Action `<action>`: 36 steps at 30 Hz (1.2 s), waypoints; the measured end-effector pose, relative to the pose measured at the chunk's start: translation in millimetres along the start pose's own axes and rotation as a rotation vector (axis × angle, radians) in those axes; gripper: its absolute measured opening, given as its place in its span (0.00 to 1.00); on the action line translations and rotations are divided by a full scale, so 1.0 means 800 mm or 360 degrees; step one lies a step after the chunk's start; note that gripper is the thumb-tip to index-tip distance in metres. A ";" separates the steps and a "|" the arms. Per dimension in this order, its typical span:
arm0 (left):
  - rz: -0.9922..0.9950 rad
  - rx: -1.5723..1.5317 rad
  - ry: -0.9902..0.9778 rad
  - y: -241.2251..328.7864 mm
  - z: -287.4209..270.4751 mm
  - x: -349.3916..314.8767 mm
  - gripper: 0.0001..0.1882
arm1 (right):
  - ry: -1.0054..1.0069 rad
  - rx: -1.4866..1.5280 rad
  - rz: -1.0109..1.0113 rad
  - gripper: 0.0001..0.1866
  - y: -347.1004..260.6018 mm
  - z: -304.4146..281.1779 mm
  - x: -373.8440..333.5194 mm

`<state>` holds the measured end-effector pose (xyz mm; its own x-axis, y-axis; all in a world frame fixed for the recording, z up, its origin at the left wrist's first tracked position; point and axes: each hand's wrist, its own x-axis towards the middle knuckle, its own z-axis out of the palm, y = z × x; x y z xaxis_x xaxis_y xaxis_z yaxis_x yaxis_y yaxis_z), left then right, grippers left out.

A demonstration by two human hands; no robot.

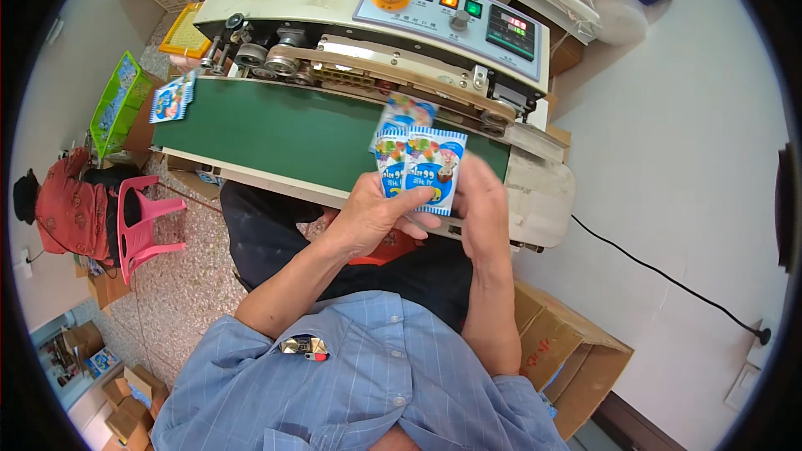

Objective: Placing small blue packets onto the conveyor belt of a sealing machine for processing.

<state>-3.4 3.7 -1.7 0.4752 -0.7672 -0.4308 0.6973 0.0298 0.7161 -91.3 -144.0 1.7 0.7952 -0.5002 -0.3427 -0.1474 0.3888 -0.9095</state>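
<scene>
"Packets first: where are they, and what has hold of them?"

"Your left fingers (413, 200) grasp two printed packets, thumb laid across the lower front. The front packet (436, 163) overlaps the rear packet (389, 157), which shows above your left thumb, along the front one's left edge. Your right fingers (482, 184) curl just beside the front packet's right edge, too blurred to tell whether they grip anything."

"And beyond your fingers?"

"A third packet (405, 108), also blurred, is just past them, over the green belt (276, 129); whether it rests there is unclear. Well to the left of your left fingers, more packets (171, 100) lie at the belt's left end."

"So how should you handle the pair?"

"Keep your thumb light: the wrappers look thin, and a hard pinch could crease them. Level the edges with your right fingers rather than squeezing the middles. Keep both hands on the near side of the belt, since the rollers (284, 58) beyond your fingers could catch one."
</scene>
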 end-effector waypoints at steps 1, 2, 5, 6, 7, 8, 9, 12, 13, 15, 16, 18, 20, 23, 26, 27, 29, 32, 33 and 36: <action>-0.0002 -0.0003 -0.0012 -0.003 0.003 0.000 0.16 | -0.0165 -0.0011 0.0055 0.18 0.006 -0.007 -0.007; -0.0015 0.0058 -0.0011 -0.006 0.006 -0.001 0.16 | -0.0232 0.0067 -0.0026 0.16 0.013 -0.008 -0.017; -0.0030 0.0184 -0.0040 -0.013 0.011 0.004 0.19 | 0.0192 0.0246 -0.0110 0.15 0.014 -0.028 -0.020; -0.0092 0.0099 -0.0017 -0.014 0.011 0.007 0.20 | 0.0346 0.0247 -0.0006 0.14 0.000 -0.037 -0.023; -0.0154 0.0015 0.0004 -0.014 0.013 0.006 0.22 | 0.0431 0.0198 -0.0064 0.15 -0.002 -0.050 -0.020; -0.0156 0.0015 0.0004 -0.014 0.011 0.006 0.22 | 0.0515 0.0149 -0.0119 0.15 -0.004 -0.060 -0.013; -0.0190 0.0042 -0.0005 -0.012 0.007 0.005 0.22 | 0.0621 0.0028 -0.0086 0.16 -0.011 -0.064 -0.008; -0.0262 0.0038 -0.0047 -0.012 0.004 0.005 0.23 | 0.0479 -0.0054 -0.0022 0.16 -0.015 -0.070 0.015; -0.0295 0.0007 -0.0084 -0.011 0.004 0.006 0.23 | 0.0425 -0.0072 0.0010 0.16 -0.016 -0.066 0.022; -0.0327 0.0003 -0.0114 -0.007 0.004 0.006 0.22 | 0.0345 -0.0107 0.0056 0.16 -0.014 -0.054 0.037; -0.0354 0.0000 -0.0153 -0.005 0.004 0.007 0.22 | 0.0267 -0.0144 0.0092 0.16 -0.011 -0.047 0.043; -0.0359 -0.0018 -0.0179 -0.002 0.003 0.008 0.21 | 0.0220 -0.0168 0.0140 0.17 -0.006 -0.033 0.048; -0.0361 -0.0036 -0.0210 -0.002 0.002 0.010 0.21 | 0.0234 -0.0198 0.0061 0.19 -0.004 -0.019 0.043; -0.0445 -0.0016 -0.0266 -0.003 0.007 0.013 0.18 | 0.0156 -0.0130 -0.0043 0.18 -0.013 -0.010 0.007; -0.0412 0.0045 -0.0365 -0.015 0.019 0.014 0.14 | -0.0309 -0.0305 0.0165 0.15 -0.002 -0.022 -0.023; -0.0463 0.0066 -0.0461 -0.019 0.023 0.017 0.17 | -0.0160 -0.0284 0.0187 0.13 0.002 -0.026 -0.025; -0.0526 0.0063 -0.0552 -0.023 0.030 0.022 0.18 | 0.0189 0.0175 0.0128 0.13 -0.001 -0.038 -0.022; -0.0632 0.0168 -0.0621 -0.027 0.026 0.018 0.21 | 0.0528 -0.0121 0.0033 0.15 -0.016 -0.069 -0.006; -0.0645 0.0206 -0.0608 -0.029 0.021 0.014 0.21 | 0.0497 -0.0073 0.0057 0.17 -0.018 -0.076 0.005; -0.0674 0.0225 -0.0589 -0.038 0.012 0.008 0.20 | 0.0380 -0.0074 0.0081 0.17 -0.016 -0.077 0.034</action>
<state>-27.0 -8.6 -21.0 -0.0667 -0.8674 -0.4931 0.6950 -0.3949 0.6008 -104.2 -210.3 -10.2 0.6255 -0.6515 -0.4292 -0.2151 0.3848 -0.8976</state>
